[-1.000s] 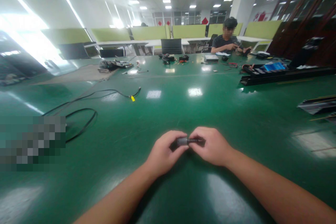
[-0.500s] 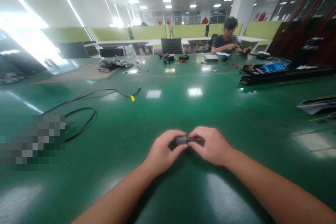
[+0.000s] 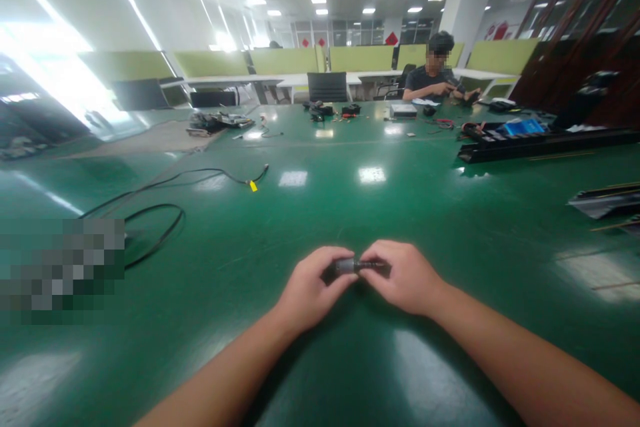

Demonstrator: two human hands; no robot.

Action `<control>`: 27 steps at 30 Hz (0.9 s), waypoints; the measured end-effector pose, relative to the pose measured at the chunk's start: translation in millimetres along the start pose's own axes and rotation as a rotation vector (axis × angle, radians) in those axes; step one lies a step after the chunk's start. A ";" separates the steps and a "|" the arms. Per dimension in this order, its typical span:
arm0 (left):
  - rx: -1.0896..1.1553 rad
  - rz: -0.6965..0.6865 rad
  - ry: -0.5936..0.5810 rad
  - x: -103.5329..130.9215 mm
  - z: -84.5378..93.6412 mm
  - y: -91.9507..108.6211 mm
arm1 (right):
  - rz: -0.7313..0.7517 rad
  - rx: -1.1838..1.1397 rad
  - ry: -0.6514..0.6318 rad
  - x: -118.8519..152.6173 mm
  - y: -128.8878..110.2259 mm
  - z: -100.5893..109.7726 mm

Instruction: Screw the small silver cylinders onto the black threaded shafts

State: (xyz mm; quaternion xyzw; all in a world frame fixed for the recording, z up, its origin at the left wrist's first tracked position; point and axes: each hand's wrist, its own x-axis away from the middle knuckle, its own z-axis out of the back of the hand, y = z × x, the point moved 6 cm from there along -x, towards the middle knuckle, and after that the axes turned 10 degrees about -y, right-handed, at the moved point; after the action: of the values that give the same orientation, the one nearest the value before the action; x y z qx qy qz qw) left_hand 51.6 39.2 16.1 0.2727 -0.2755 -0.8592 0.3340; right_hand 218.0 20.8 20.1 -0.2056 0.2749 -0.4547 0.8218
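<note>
Nudged slightly left since the earlier frame, the head view's grey cylinder (image 3: 345,266) sits near the green table's edge nearest the wearer, curled in the left hand (image 3: 306,290), end to end with the dark rod (image 3: 368,265) the right hand (image 3: 407,280) pinches (whether joined, I cannot tell).

There are 2 hands (image 3: 311,290), 1 small cylindrical part (image 3: 345,266), 1 yellow tag (image 3: 253,186), 1 green table (image 3: 300,213) and 1 person (image 3: 421,81).

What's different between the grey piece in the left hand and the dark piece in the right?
The grey piece is paler and thicker; the dark piece is slimmer and looks ridged. The left hand grips the grey piece, the right hand the dark piece. Both lie roughly in one line.
</note>
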 end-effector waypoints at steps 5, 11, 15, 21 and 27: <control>-0.001 0.002 0.001 0.1 0.2 -2.3 | -0.009 0.008 -0.008 -0.8 0.3 -1.2; 0.000 0.009 0.001 -0.2 0.3 -3.3 | -0.013 0.009 -0.004 -0.6 1.2 -1.0; 0.000 0.009 0.006 -0.7 1.1 -2.5 | -0.018 0.019 -0.004 -0.1 1.7 -0.9; -0.005 0.011 0.012 -0.4 1.4 -2.0 | -0.018 0.016 0.000 -0.6 2.2 -0.9; -0.005 0.018 0.010 -0.4 1.0 -3.2 | -0.016 0.010 -0.006 -0.2 2.3 -0.3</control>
State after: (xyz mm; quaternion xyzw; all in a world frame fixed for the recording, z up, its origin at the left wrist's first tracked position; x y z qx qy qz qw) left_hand 49.9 41.8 14.8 0.2738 -0.2742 -0.8554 0.3438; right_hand 219.1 22.0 18.6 -0.2051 0.2683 -0.4621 0.8200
